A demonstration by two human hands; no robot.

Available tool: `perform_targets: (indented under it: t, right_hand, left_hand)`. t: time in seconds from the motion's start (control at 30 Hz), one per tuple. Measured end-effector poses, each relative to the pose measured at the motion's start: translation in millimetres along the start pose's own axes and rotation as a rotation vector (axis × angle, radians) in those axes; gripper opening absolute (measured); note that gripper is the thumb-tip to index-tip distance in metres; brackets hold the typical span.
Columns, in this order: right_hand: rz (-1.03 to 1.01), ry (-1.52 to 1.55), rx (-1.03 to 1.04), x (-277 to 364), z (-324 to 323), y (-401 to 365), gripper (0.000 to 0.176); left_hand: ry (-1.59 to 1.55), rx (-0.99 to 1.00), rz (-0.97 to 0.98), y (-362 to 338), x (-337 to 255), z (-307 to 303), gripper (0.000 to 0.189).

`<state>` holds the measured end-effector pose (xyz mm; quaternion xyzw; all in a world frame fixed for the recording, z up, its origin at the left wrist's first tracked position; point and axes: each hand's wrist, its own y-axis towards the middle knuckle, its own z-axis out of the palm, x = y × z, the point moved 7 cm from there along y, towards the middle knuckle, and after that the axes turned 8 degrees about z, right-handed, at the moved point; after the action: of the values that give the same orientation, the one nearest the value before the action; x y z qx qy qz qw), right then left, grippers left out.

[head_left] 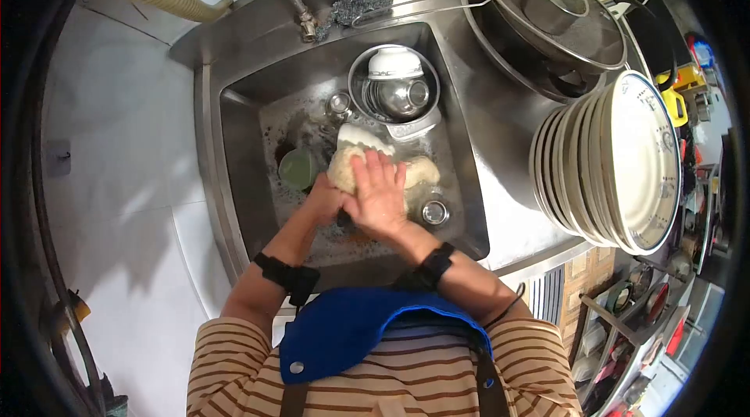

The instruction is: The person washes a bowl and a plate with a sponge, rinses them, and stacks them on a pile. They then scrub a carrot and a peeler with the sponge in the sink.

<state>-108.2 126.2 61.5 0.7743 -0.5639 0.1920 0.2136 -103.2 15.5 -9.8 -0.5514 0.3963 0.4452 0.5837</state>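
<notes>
Right hand (379, 194): fingers stretched flat, pressed on top of a foamy beige sponge (341, 168).
Left hand (323, 203): tucked under the right one, against the sponge; grip cannot be told.
Sponge: low in the sink (238, 144), over a white dish (358, 136).
Just beside: green cup (298, 169) to the left.
Behind: steel bowl (400, 98) holding a white bowl (394, 64).
Counter (500, 151): stacked plates (617, 159) on edge, at the right.

Bright overhead light, steel glare, heavy fisheye warp, dark vignetted corners.
</notes>
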Motion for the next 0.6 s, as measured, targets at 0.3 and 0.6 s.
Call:
perform_targets:
  t: [0.3, 0.6]
  right_hand:
    - [0.429, 0.660, 0.539, -54.4, 6.8, 82.3, 0.043]
    - [0.614, 1.164, 0.317, -94.7, 57.3, 24.4, 0.052]
  left_hand:
    - [-0.251, 0.266, -0.024, -60.2, -44.5, -7.2, 0.031]
    - [-0.821, -0.273, 0.162, -37.3, -7.0, -38.9, 0.047]
